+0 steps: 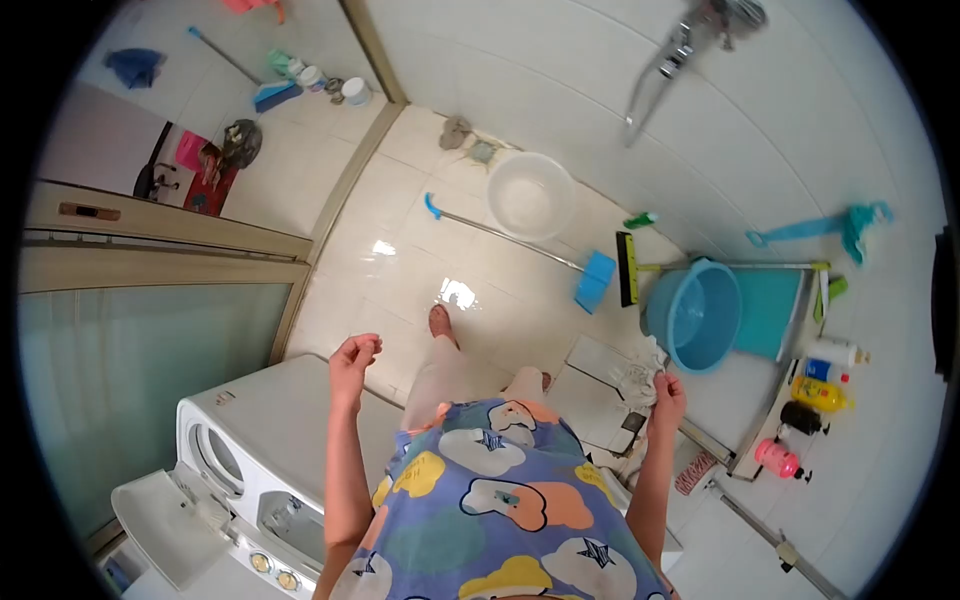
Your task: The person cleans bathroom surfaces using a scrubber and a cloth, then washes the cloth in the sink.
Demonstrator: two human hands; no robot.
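My left hand (357, 364) is raised beside the white washing machine (290, 400), fingers curled together, and nothing shows between them. On the other side, my right hand (668, 402) is closed on a crumpled, stringy white cloth (637, 384). The cloth hangs over a white board-like surface (588, 405) and comes close to the blue bucket (692, 312). Part of the cloth's edge is hidden by my fingers. The machine's lid (172, 520) stands open, showing the tub.
A blue long-handled tool (595, 280) lies across the wet tiles near a white basin (531, 196). A black-and-yellow squeegee (627, 268) is beside the bucket. Several bottles (820, 393) line a ledge at the right. A sliding door frame (160, 250) borders the left.
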